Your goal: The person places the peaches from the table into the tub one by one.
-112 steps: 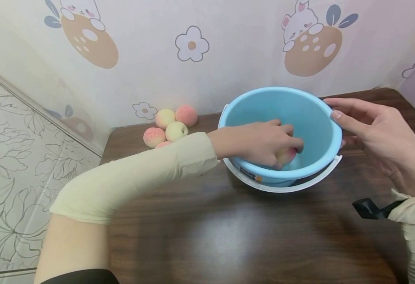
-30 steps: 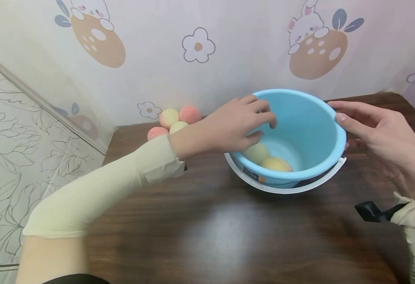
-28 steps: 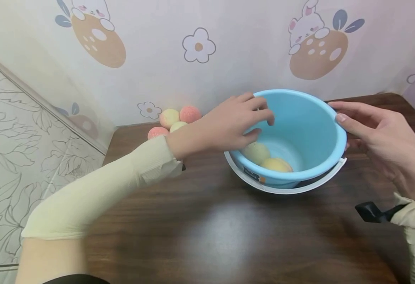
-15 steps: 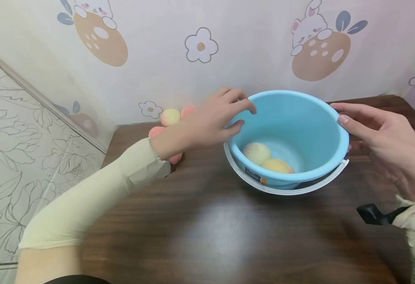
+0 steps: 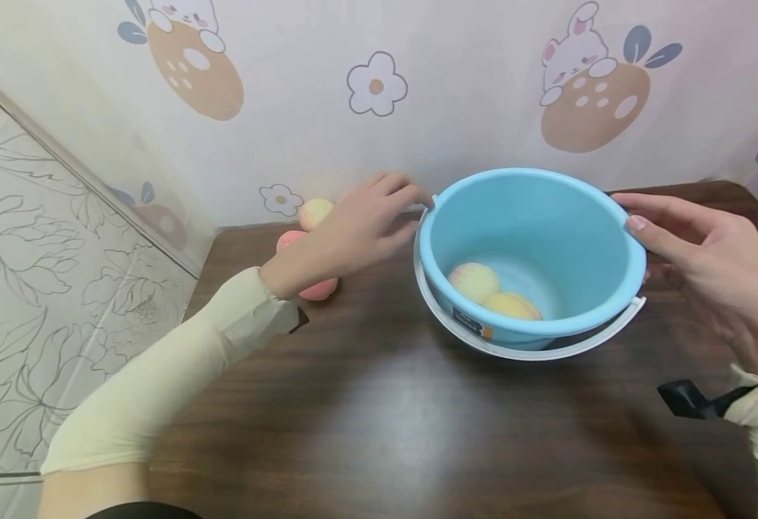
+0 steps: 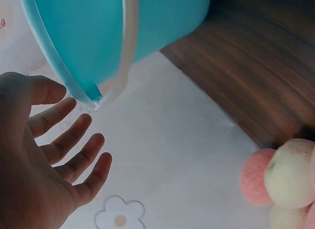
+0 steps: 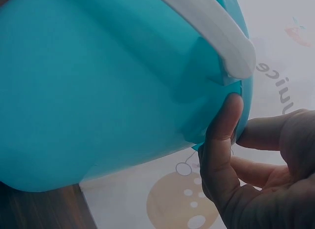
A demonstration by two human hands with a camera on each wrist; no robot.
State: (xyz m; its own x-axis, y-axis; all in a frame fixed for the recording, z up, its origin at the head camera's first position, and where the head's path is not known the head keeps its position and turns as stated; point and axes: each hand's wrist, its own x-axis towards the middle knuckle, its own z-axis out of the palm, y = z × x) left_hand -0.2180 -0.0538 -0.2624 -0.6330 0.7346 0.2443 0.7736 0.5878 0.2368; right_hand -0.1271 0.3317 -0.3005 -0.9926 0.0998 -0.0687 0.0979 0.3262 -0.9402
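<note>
A light-blue bucket (image 5: pixel 547 223) with a white handle (image 5: pixel 521 353) stands on the table. Two pale yellow peaches, one speckled pink (image 5: pixel 474 282) and one more golden (image 5: pixel 512 305), lie at its bottom. My right hand (image 5: pixel 723 267) pinches the bucket's right rim between thumb and fingers, as the right wrist view also shows. My left hand (image 5: pixel 359 227) hovers just left of the bucket, fingers loosely bent and holding nothing. Beneath and beyond it is a cluster of pink and pale peaches (image 5: pixel 319 290), partly hidden by the hand and forearm. The left wrist view shows several peaches (image 6: pixel 290 172) in that cluster.
The dark wooden table (image 5: pixel 379 432) extends in front of the bucket. A wall covering with cartoon prints (image 5: pixel 456 94) rises right behind bucket and peaches. Tiles with flower line drawings (image 5: pixel 28 310) lie at the left.
My left hand, which held a peach inside the bucket, has let it go and drawn out leftward over the rim toward the peach cluster. The right hand keeps its hold on the rim.
</note>
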